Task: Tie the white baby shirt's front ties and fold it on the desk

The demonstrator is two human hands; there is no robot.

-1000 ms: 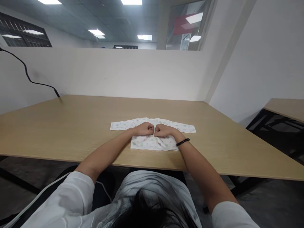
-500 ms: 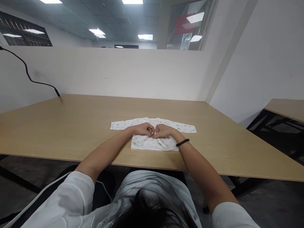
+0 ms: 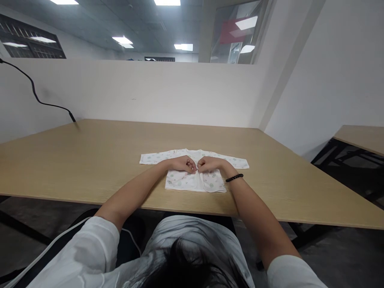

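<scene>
A small white baby shirt [image 3: 181, 182] with a pale print lies flat on the table, its long sleeves spread to both sides and its hem towards me. My left hand [image 3: 183, 164] is closed on the cloth at the middle of the front, fingertips pinching the edge of the opening. Close beside it, my right hand [image 3: 208, 164] pinches the other front edge. Below the hands the two front panels part a little, and the right panel's rounded corner shows. Any fastener between the fingertips is too small to make out.
The wooden table [image 3: 99, 160] reaches back to a white partition [image 3: 162, 92]. A black cable [image 3: 45, 103] with a thin end hangs over the table's far left corner. Another table [image 3: 363, 138] stands at the right. A black bead bracelet [image 3: 234, 178] circles my right wrist.
My right hand has shifted slightly right, away from the left, drawing its front edge along. The front panels have come apart below the hands. My left hand stays nearly still.
</scene>
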